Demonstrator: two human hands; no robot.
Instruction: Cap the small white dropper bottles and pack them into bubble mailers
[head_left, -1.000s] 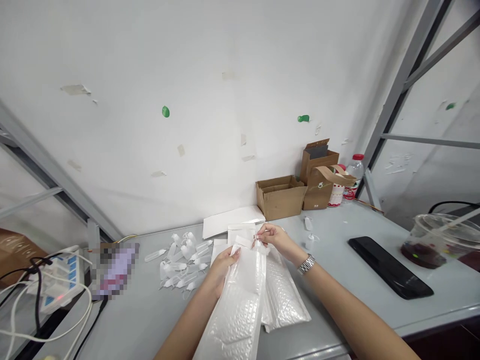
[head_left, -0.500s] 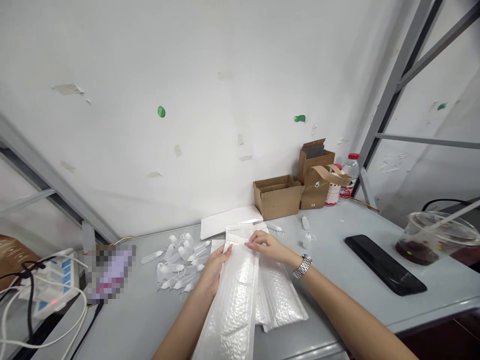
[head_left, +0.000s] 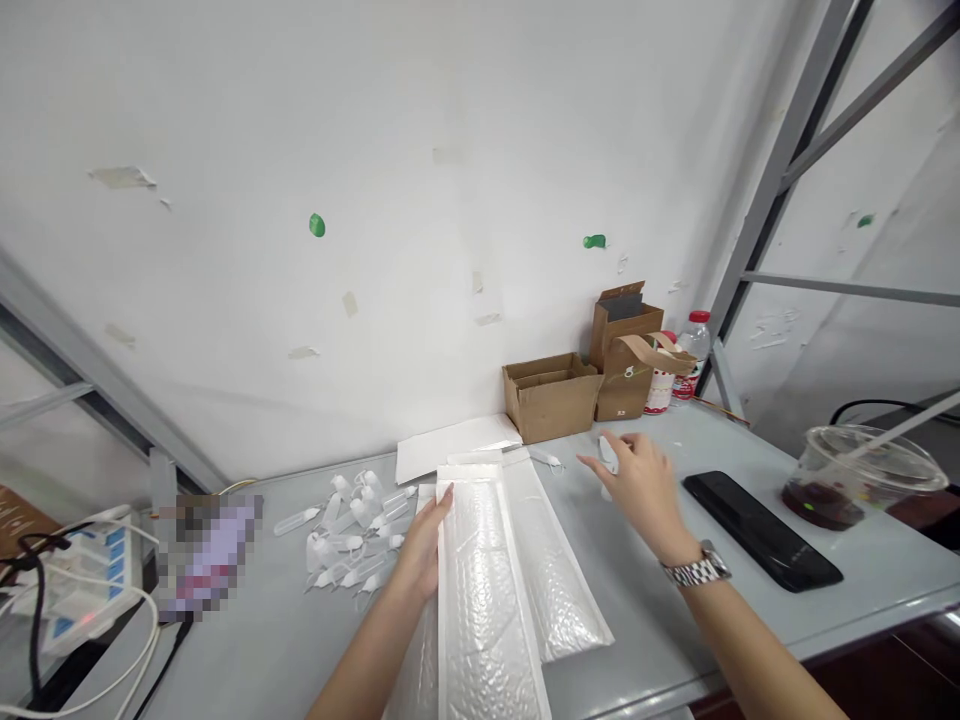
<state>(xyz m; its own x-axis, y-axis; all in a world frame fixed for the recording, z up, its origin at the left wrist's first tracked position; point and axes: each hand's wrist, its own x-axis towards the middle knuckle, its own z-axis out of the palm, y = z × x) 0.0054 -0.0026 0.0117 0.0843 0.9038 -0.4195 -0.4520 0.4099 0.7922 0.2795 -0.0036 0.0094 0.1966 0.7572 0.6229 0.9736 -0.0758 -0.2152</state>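
My left hand (head_left: 424,548) grips the upper left edge of a white bubble mailer (head_left: 486,590), thumb on top and fingers underneath. Another bubble mailer (head_left: 562,575) lies beneath it to the right, on the grey table (head_left: 645,625). My right hand (head_left: 637,490) is raised over the table farther right, thumb and forefinger apart, with a metal-band watch on its wrist. Behind its fingers small white plastic pieces (head_left: 606,455) are partly hidden. A heap of small clear plastic bottles with white caps (head_left: 360,530) lies left of my left hand.
A cardboard box (head_left: 553,405), a brown paper bag (head_left: 624,375) and a red-capped bottle (head_left: 694,345) stand by the wall. A black phone (head_left: 761,530) and a plastic cup with a straw (head_left: 832,485) are at right. Power strip and cables (head_left: 94,575) occupy the left.
My right hand has let go of the mailer's top edge and moved right, over the small white pieces. My left hand keeps its hold, and the mailer now lies straighter.
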